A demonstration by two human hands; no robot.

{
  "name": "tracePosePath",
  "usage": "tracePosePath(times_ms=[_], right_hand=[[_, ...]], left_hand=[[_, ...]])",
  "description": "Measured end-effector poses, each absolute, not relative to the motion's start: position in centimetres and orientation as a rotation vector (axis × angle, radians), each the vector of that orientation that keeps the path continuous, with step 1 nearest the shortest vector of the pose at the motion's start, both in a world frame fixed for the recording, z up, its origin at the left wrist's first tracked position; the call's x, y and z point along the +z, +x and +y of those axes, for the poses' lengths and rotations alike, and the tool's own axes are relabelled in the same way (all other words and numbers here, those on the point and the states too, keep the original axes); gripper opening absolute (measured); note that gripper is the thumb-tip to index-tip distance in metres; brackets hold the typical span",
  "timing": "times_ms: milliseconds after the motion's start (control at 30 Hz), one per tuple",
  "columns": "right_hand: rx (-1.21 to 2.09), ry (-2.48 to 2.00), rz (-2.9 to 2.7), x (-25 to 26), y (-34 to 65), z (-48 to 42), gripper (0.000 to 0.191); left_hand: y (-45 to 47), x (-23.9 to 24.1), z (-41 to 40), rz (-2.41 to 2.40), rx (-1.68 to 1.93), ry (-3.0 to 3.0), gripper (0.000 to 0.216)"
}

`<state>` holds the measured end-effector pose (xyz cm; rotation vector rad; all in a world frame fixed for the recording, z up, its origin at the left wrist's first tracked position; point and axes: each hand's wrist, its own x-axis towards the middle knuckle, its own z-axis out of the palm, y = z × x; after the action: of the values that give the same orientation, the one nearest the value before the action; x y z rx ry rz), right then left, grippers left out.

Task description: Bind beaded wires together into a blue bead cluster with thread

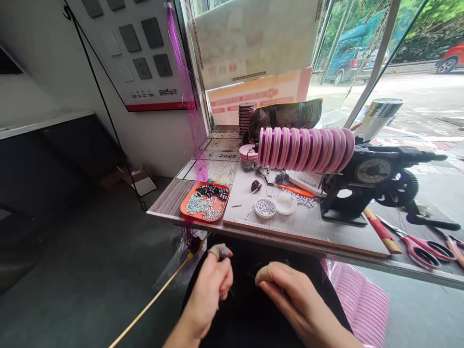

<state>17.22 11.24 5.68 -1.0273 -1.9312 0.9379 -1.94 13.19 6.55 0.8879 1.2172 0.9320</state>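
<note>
Above my dark-clothed lap, my left hand (214,278) is curled closed, with tape wrapped round a finger. Opposite it, my right hand (292,292) has thumb and fingers pressed together, also with a taped fingertip. Faint dark strands show near both sets of fingertips, but what they pinch is too small to make out. The hands are apart from each other, in front of the table edge. Closest on the table are an orange tray (184,209) of black, turquoise and silvery beads, and a small white dish (265,215) of pale beads.
A hand-cranked machine (373,176) carries a row of pink spools (306,149). Pink-handled scissors (422,251) lie at right, an orange-handled tool (295,190) behind the dish. Purple threads (184,72) hang at left; a thin stick (152,299) slants beside my lap.
</note>
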Motion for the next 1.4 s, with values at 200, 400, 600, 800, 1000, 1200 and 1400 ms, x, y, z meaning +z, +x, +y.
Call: tracePosePath(times_ms=[200, 400, 600, 800, 1000, 1200, 1400], right_hand=[[0.911, -1.035, -1.939, 5.2, 15.9, 11.4, 0.022], [0.927, -1.041, -1.96, 5.4, 15.8, 11.5, 0.026], [1.0, -1.082, -1.979, 5.6, 15.5, 11.8, 0.03], [1.064, -1.093, -1.971, 5.1, 15.6, 11.8, 0.028], [1.071, -1.144, -1.845, 5.2, 15.6, 11.9, 0.03], [0.874, -1.274, -1.688, 4.8, 15.7, 11.8, 0.03], [0.785, -1.294, -1.688, 4.5, 15.6, 11.5, 0.031]], left_hand=[[0.5, 5.7, 11.9, 1.244, 0.899, 1.011, 0.031], [0.3, 4.6, 11.9, 1.324, 0.936, 1.074, 0.027], [0.3, 4.8, 11.5, 1.379, 0.937, 1.249, 0.024], [0.3, 5.0, 11.2, 1.398, 0.924, 1.35, 0.025], [0.3, 5.5, 11.1, 1.506, 0.921, 1.39, 0.023], [0.2, 4.5, 10.7, 1.577, 1.016, 1.457, 0.012], [0.3, 4.7, 10.8, 1.615, 1.064, 1.535, 0.013]])
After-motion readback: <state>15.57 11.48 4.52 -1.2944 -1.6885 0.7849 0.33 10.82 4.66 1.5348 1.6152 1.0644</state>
